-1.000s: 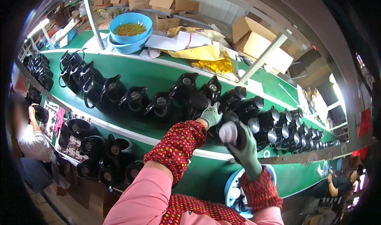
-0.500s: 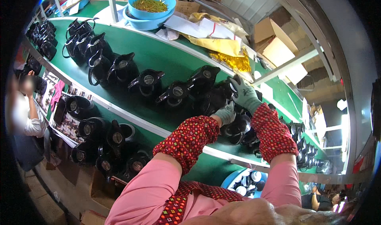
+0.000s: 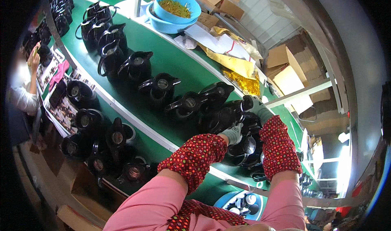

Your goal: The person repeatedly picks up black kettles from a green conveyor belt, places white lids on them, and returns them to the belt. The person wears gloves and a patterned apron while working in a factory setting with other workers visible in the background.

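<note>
Both my hands wear pale grey-green gloves and work among glossy black jugs on the green belt. My right hand [image 3: 257, 107] is curled behind the top of a black jug [image 3: 228, 115], its fingertips partly hidden. Low against the same jug, my left hand [image 3: 233, 134] is closed, with the thumb side up and the other fingers mostly hidden. More black jugs crowd close below and to the right, one of them a shiny jug [image 3: 241, 146] just under my hands. To the left, a row of jugs with spouts and handles, including a jug [image 3: 159, 86], stands upright.
A lower green shelf holds more black jugs [image 3: 118, 137] at left. Stacked blue basins [image 3: 175, 5] stand beyond the belt, near yellow and white sheets [image 3: 228, 62]. A blue tub [image 3: 222, 202] of small parts sits below. Another person [image 3: 26, 92] is at far left.
The view has shifted, so the belt appears steeper. My right hand has gone from lying over the jug's top to curling behind it; my left hand stays low beside it.
</note>
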Demonstrator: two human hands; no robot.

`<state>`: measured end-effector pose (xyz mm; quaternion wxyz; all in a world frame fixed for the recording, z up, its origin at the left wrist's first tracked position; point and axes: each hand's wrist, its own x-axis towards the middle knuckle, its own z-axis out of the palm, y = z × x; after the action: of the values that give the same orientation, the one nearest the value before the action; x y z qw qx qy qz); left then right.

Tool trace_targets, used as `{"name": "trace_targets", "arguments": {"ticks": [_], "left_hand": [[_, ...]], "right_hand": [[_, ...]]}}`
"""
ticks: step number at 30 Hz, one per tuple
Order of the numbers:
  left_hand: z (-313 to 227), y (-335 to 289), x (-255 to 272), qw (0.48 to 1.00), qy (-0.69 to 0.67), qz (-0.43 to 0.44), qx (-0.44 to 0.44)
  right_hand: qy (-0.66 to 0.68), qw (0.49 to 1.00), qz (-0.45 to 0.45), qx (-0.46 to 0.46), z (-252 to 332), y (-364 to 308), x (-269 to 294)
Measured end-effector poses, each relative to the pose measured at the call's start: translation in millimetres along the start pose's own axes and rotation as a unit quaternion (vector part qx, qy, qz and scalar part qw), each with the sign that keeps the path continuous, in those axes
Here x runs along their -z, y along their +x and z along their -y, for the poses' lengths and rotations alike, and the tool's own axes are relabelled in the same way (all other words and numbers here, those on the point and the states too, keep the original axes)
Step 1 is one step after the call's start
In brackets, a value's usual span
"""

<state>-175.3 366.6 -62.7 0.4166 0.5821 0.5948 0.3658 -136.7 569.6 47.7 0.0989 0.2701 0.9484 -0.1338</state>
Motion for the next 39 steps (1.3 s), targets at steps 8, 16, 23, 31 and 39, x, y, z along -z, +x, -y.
{"name": "trace_targets", "arguments": {"ticks": [8,16,23,31,39], "left_hand": [[-12.4,-3.5,4.4,0.999,-0.037,0.004,0.027],[-13.0,2.5,-6.7,1.0,-0.022,-0.007,0.005],[-5.6,-1.0,1.4,0.998,-0.049,-0.004,0.031],[-14.0,-3.3,2.9,0.998,-0.052,-0.008,0.029],[-17.3,-5.0,11.9,0.997,-0.057,0.014,0.054]], "right_hand": [[-0.223,0.945,-0.021,0.24,39.7,-32.9,23.0],[-0.223,0.974,-0.044,0.019,-8.7,-21.9,9.2],[-0.159,0.959,0.048,-0.231,24.8,0.4,16.9],[-0.099,0.994,0.024,-0.049,25.4,-17.4,3.8],[-0.218,0.972,-0.072,0.047,53.9,-37.4,3.2]]}}
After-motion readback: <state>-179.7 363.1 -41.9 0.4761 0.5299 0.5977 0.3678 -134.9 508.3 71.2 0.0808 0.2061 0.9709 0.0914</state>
